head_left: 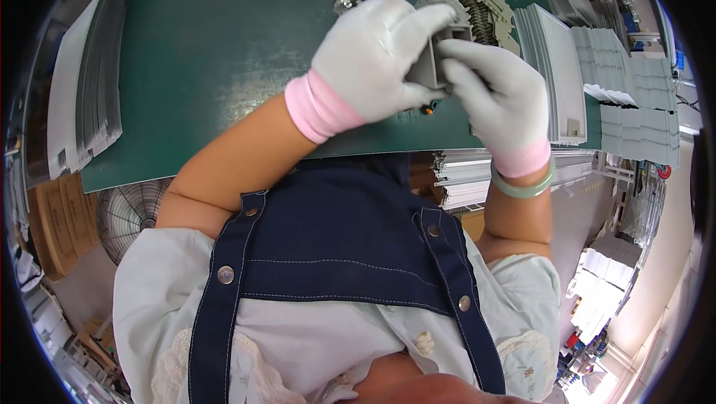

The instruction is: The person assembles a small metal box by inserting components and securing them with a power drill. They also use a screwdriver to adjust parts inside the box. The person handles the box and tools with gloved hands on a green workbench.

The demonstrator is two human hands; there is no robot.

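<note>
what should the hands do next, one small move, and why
Probably steady the grey part with the left hand and press gently with the right hand: the left thumb and fingers span the part, while the right fingertips are at its right side, though their exact contact is hidden.

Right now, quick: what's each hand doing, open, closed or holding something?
Left hand: holding the grey part between thumb and fingers.
Right hand: fingers bent at the grey part; whether they grip it can't be told.
</note>
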